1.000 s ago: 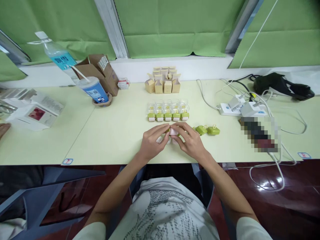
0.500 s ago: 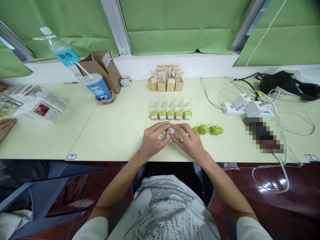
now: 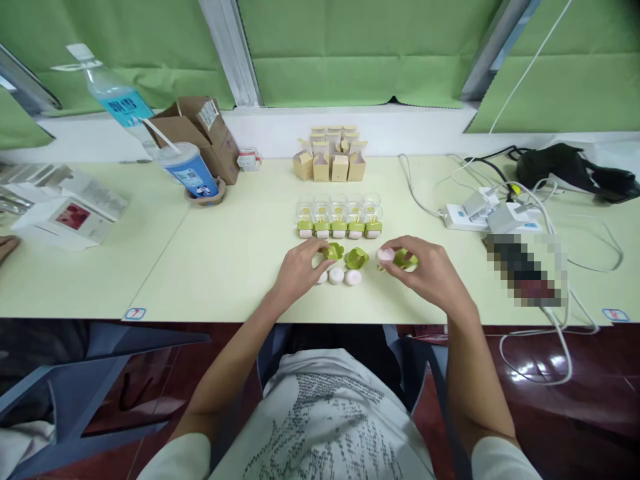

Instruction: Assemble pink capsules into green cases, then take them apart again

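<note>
My left hand [image 3: 301,270] has its thumb and fingers closed around the edge of a small green plastic cover [image 3: 333,251], low over the table. To the right, my right hand [image 3: 425,270] pinches a small pinkish-white round piece [image 3: 386,255]. Behind its fingers, another green cover [image 3: 406,259] is partly hidden. Between the hands a hollow green cover [image 3: 357,259] lies with its opening up. In front of it are several round white pieces, among them one at the right end [image 3: 353,277]; the leftmost is partly covered by my left thumb.
Beyond my hands stands a row of green-and-white pieces [image 3: 339,229] with clear plastic cases [image 3: 339,205] behind. Small open cardboard boxes [image 3: 321,167] are farther back. A blue cup [image 3: 193,175] and bottle [image 3: 120,103] stand left; a power strip [image 3: 457,217] with cables lies right.
My hands were together over a pinkish-white piece and have moved apart. My right hand went right with a round piece, uncovering green covers and white pieces. The view shifted slightly.
</note>
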